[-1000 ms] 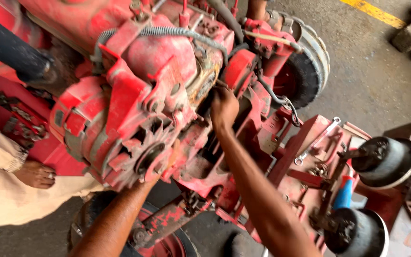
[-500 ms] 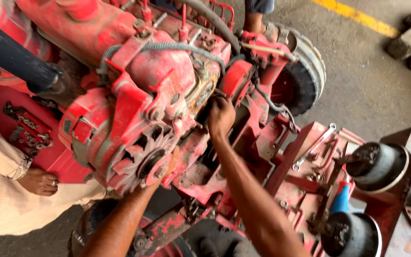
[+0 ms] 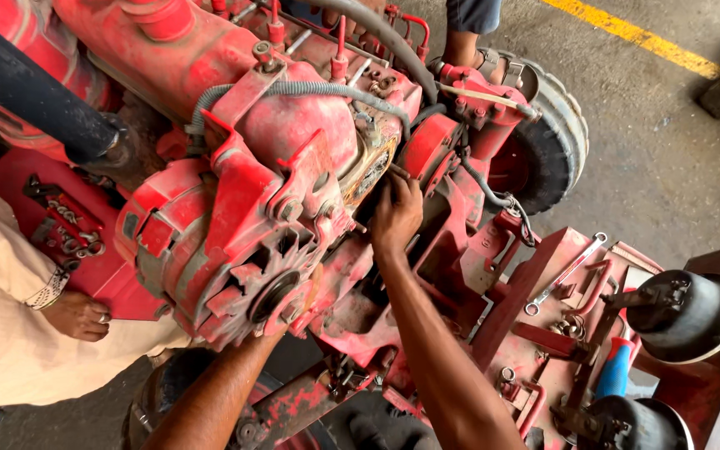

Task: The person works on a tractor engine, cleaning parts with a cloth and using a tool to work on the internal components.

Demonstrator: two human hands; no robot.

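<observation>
A red tractor engine fills the view, with a red alternator [image 3: 243, 250] bolted at its front. My right hand [image 3: 395, 218] reaches into the gap between the alternator and the engine block [image 3: 310, 125]. Its fingers are curled against a fitting there and the fingertips are hidden. My left forearm comes up from below. My left hand [image 3: 287, 323] is under the alternator's lower edge by the pulley, gripping it, and is mostly hidden.
Another person in cream clothing stands at the left, their hand [image 3: 77, 315] resting by a red panel with loose spanners [image 3: 64, 227]. Someone's leg [image 3: 470, 29] is at the top beside the front wheel [image 3: 553, 142]. A long wrench [image 3: 565, 273] and black headlamps [image 3: 687, 315] lie at the right.
Both my hands stay at the same spots on the alternator and engine. The view has shifted slightly, and the other person's hand has barely moved.
</observation>
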